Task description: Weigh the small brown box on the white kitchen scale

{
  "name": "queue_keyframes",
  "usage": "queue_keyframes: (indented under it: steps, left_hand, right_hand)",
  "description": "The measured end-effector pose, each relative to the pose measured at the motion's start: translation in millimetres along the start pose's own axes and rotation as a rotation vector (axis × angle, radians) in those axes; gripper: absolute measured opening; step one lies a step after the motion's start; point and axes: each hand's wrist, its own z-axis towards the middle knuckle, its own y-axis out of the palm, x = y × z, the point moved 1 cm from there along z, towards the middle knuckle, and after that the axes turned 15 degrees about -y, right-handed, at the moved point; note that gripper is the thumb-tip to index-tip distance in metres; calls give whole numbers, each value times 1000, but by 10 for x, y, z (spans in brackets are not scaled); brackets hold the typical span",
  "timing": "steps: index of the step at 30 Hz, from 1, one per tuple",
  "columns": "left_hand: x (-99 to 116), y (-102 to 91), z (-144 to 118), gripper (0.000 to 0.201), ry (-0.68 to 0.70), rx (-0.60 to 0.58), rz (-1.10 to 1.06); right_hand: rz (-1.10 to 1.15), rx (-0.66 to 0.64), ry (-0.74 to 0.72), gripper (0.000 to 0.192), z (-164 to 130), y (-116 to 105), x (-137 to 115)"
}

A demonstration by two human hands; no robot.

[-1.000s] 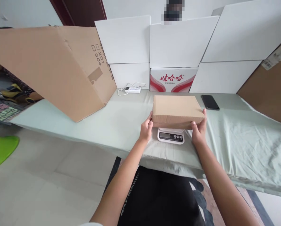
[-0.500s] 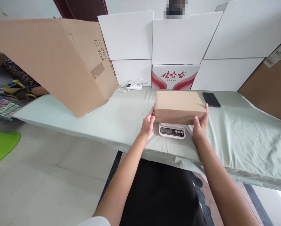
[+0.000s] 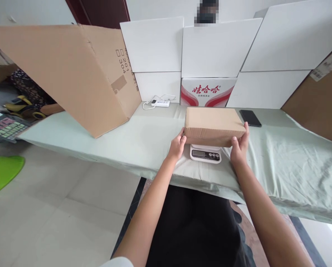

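Between my two hands is a closed brown cardboard box [image 3: 214, 126], set over a white digital kitchen scale [image 3: 205, 154]. My left hand [image 3: 178, 145] grips the box's left end, thumb at the lower front corner. At the opposite end my right hand [image 3: 240, 147] holds the right front corner, its fingers up along the side. The scale's display and buttons show below the box's front edge, while its platform is mostly hidden. Whether the box rests fully on the scale I cannot tell; the display shows no reading I can make out.
A black phone [image 3: 250, 118] lies right of the box on the cloth-covered table [image 3: 121, 148]. A white power strip [image 3: 160, 102] with a cable sits at the back. White cartons [image 3: 155, 46] form a wall behind, with large cardboard sheets [image 3: 99, 85] at the left and brown cardboard [image 3: 319, 100] at the right.
The whole view has shifted slightly, so everything appears a little to the right. Both hands keep the same hold on the box above the scale.
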Motion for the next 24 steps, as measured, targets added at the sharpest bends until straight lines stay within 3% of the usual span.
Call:
queue_keyframes:
  steps: [9,14,19,24]
  left_hand:
    - [-44,-16,102,82,-40,-28,-148]
    - [160,-83,585,86,-55,-114,-177]
    - [194,93,1194,86,-45,-124,-156]
    - [-42,225,1372,77,-28,-70,-77]
  right_hand:
    - [-58,-26,25,96,44,-21,-87]
    - [-45,-146,48,104,484,57,-115]
    - [56,-57,17,114,875,321,416]
    - [87,5,57,112,734,491,930]
